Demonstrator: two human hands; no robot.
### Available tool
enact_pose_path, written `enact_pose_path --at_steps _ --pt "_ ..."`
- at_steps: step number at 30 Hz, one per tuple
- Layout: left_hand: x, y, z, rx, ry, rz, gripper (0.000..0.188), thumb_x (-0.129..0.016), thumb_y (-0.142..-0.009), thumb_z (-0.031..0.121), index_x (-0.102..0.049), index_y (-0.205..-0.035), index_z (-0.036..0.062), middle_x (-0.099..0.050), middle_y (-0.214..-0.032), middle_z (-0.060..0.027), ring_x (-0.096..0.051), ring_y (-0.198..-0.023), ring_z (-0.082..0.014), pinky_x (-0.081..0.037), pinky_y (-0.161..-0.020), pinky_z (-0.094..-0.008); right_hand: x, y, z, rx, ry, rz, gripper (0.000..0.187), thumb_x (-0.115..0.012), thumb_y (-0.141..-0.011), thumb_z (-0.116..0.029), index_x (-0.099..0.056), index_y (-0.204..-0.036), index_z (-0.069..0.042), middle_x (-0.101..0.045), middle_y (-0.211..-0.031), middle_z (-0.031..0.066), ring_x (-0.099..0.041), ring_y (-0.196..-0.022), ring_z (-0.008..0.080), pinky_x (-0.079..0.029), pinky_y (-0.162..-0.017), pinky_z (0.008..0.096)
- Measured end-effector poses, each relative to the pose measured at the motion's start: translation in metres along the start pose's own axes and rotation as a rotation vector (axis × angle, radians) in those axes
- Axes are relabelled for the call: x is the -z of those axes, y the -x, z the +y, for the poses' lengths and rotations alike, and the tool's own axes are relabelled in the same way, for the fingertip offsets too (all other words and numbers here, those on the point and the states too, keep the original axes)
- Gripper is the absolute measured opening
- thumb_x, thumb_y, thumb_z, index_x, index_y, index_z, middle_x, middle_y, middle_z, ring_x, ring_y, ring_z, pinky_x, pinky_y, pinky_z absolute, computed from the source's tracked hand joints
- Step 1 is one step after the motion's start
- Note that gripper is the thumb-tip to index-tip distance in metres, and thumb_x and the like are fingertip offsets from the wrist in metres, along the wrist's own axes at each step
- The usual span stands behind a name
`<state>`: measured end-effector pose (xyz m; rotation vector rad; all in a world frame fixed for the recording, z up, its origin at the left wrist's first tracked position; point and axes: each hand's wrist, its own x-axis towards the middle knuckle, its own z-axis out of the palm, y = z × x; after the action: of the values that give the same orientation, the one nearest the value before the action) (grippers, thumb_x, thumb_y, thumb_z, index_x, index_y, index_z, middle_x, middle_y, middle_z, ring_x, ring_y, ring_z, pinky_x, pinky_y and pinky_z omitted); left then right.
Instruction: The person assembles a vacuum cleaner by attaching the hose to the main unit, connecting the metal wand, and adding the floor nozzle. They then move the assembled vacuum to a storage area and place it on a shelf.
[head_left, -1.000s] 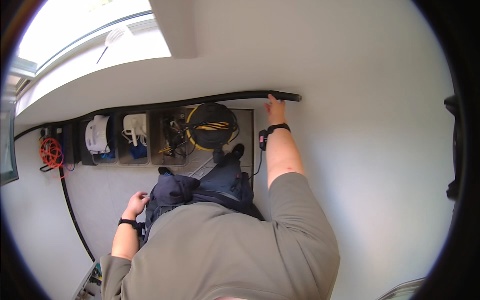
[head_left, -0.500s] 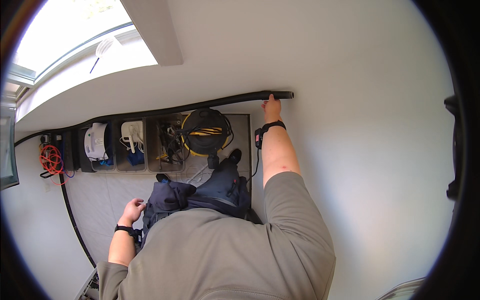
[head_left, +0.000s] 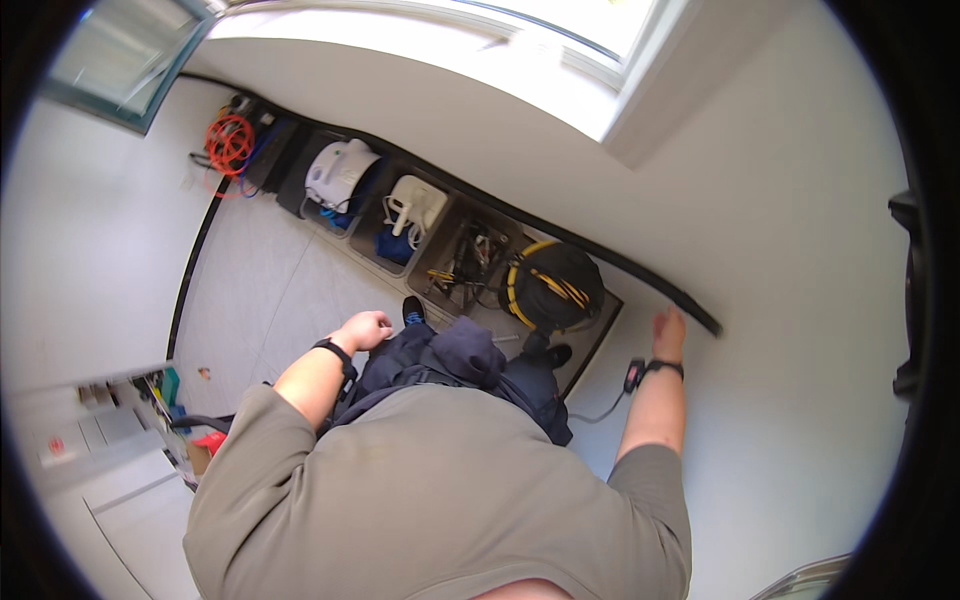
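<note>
A long black hose [head_left: 560,225] runs along the base of the wall, past a row of tubs, and its free end is at the right. Just beneath that end is my right hand [head_left: 668,335], fingers pointing up toward the hose. Blur hides whether they grip it or only touch it. My left hand [head_left: 365,328] is in front of my dark trousers with loosely bent fingers, holding nothing visible. Between my hands and the wall stands a black and yellow cable reel [head_left: 555,285].
Grey tubs hold a white and grey appliance [head_left: 342,175], a white device with a cord [head_left: 415,205] and a tangle of tools [head_left: 470,250]. Coiled orange tubing [head_left: 230,140] lies in the far left corner. An open window pane [head_left: 130,60] juts inward above it.
My view has turned, so the tubs and hose now slant down to the right. My right thumb no longer shows across the hose. My left hand has come forward, its fingers more bent.
</note>
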<state>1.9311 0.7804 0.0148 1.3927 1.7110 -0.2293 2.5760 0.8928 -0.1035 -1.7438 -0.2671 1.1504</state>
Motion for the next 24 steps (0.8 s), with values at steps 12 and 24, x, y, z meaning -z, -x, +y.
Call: enact_pose_path --at_steps 12,24 --pt "-0.020 -0.005 -0.089 0.026 0.209 0.222 0.033 -0.046 -0.090 0.030 -0.065 -0.094 0.0026 -0.063 -0.101 -0.0205 -0.058 -0.099 -0.0385 -0.046 -0.086 -0.0451 -0.114 0.173 0.051 -0.303 1.045 -0.711 0.040 -0.064 -0.086 -0.022 -0.054 -0.116 0.002 -0.063 -0.092 0.0091 -0.060 -0.073 0.0167 -0.051 -0.065 0.0283" --pt "-0.071 0.083 -0.126 0.392 0.600 0.502 0.024 -0.065 -0.075 0.021 -0.061 -0.090 0.0028 -0.066 -0.083 -0.0163 -0.063 -0.081 -0.0306 -0.050 -0.073 -0.0382 -0.280 0.218 0.038 -0.171 1.012 -1.196 0.038 -0.060 -0.088 -0.025 -0.055 -0.118 -0.003 -0.061 -0.085 0.0023 -0.055 -0.069 0.0096 -0.044 -0.061 0.0238"
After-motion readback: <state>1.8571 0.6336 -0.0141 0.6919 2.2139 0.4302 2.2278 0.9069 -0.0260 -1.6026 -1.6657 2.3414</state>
